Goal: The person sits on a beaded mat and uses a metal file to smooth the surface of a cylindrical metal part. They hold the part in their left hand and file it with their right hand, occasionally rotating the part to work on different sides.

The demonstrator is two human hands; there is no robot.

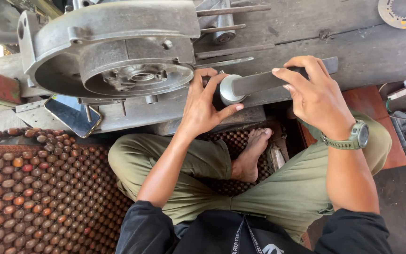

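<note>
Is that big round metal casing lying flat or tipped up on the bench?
Tipped. The metal casing leans on the wooden bench with its open, hollow side facing the camera, so the inner hub shows.

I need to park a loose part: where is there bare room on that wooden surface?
Bare planks lie free between the right hand and the toothed metal disc. It is crowded left, around the engine casing, phone and rods.

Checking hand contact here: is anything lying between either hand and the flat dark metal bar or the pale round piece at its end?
Nothing visible does. The left hand already cups the pale round piece, and the right hand rests its fingers directly on the flat dark metal bar.
</note>
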